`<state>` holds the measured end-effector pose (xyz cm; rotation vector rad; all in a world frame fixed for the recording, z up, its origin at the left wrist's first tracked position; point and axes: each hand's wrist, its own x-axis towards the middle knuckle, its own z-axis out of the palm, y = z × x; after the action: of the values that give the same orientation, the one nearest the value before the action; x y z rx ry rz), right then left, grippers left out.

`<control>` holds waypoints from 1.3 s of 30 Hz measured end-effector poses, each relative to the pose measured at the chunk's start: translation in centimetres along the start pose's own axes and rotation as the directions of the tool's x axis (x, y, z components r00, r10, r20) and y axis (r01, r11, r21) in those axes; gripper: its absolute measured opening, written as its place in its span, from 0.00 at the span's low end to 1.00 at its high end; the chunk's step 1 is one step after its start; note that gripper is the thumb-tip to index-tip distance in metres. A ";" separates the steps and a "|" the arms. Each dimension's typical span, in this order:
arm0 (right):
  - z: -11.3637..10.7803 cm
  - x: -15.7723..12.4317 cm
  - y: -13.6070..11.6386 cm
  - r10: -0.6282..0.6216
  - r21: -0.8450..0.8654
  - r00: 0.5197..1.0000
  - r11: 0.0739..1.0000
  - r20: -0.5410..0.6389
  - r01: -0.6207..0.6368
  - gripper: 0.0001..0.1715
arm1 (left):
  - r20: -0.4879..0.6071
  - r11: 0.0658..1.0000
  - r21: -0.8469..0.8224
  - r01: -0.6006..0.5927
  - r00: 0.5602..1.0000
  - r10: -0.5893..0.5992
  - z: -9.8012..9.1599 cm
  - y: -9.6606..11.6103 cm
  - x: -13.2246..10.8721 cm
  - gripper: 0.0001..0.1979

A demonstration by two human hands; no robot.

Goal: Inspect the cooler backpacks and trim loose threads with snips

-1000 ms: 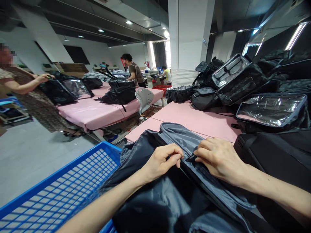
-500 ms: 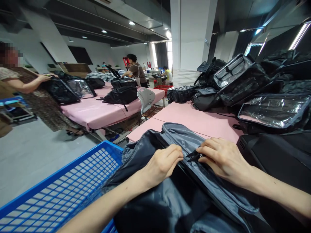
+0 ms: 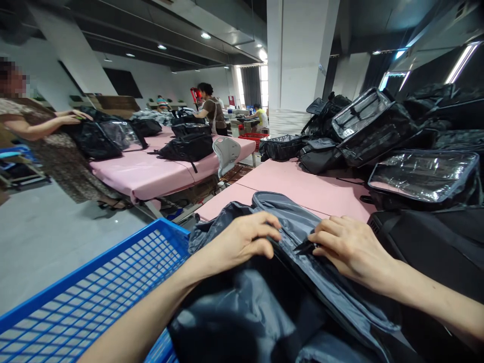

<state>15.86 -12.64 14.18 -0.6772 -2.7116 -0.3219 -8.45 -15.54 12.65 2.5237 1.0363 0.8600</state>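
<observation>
A backpack [image 3: 242, 302] lies opened out in front of me, its grey-blue lining and unzipped edge facing up. My right hand [image 3: 346, 249] is closed around small black thread snips [image 3: 303, 247]. Their pointed tip lies over the grey lining flap [image 3: 289, 214]; whether the blades touch the cloth I cannot tell. To the left, my left hand [image 3: 251, 236] hovers over the bag's edge, thumb and fingers apart with nothing visible between them. The palm sides of both hands are hidden.
A blue plastic basket [image 3: 94, 282] stands at lower left. Black bags with clear panels [image 3: 423, 174] are piled on the pink table [image 3: 260, 176] at right. Another pink table [image 3: 162, 176] holds more bags, with a person [image 3: 56, 146] at its left.
My left hand has let go of the bag's edge, its pinch opening as it moves slightly left. The right hand with the snips has shifted slightly right.
</observation>
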 end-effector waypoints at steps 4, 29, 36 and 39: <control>0.0 -0.2 -0.2 -0.019 -0.039 1.000 0.999 -0.018 0.018 0.09 | -0.088 0.949 0.309 0.069 0.995 -0.044 -0.3 -1.1 1.3 0.10; -1.5 0.9 -1.9 -0.203 -0.572 0.964 0.817 -0.170 0.071 0.14 | 0.143 0.946 0.209 0.247 0.949 -0.280 -2.0 -2.9 5.5 0.12; -1.3 0.7 -2.4 -0.210 -0.552 0.965 0.829 -0.157 0.090 0.15 | 0.146 0.945 0.234 0.229 0.953 -0.267 -2.1 -2.8 5.6 0.11; -1.1 0.6 -2.0 -0.211 -0.523 0.964 0.846 -0.161 0.098 0.14 | 0.142 0.946 0.235 0.225 0.954 -0.262 -2.2 -2.6 5.5 0.11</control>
<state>14.66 -14.47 15.13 -0.5101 -2.4789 -1.1223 -8.11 -9.68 15.47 2.5112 1.4138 0.4731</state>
